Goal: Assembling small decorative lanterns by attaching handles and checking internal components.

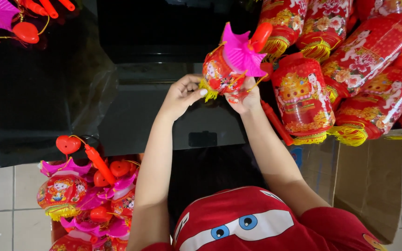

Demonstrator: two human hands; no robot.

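My right hand (244,100) grips a small red paper lantern (220,74) with a pink fan-shaped top (242,53), a red handle tip (260,36) and a yellow fringe. My left hand (181,94) pinches the lantern's lower left edge by the yellow fringe (208,94). Both arms reach up from my red shirt (257,223) over a black surface (164,121).
Several finished red lanterns with yellow tassels (303,100) lie stacked at the upper right over a cardboard box (368,186). A heap of collapsed lanterns with pink tops and red handles (89,200) sits at the lower left. More parts (5,18) lie at the top left. Tiled floor (1,209) shows below.
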